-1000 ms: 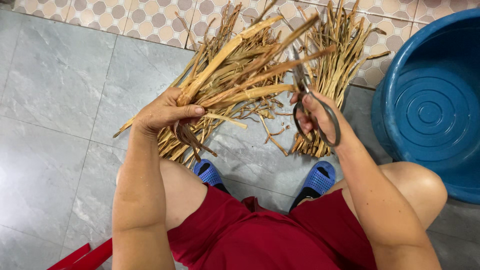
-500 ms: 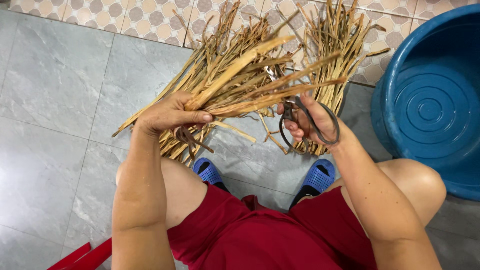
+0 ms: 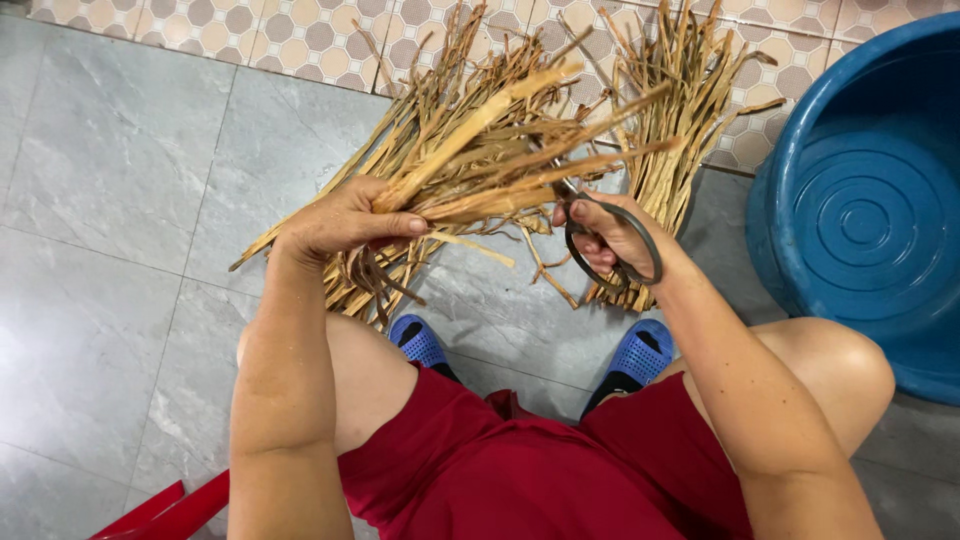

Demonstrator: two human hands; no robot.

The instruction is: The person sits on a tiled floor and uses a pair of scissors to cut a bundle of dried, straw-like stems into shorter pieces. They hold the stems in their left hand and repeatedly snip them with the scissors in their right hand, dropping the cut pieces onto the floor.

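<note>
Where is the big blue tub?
In the head view, the round blue plastic tub sits on the floor at the far right, beside the person's right knee and near the pile of dried tan plant strips.

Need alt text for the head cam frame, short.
Seen from above, a seated person's left hand grips a bundle of dried plant strips while the right hand works metal scissors against them, over a grey tiled floor with more strips piled and a blue plastic tub at right.
</note>
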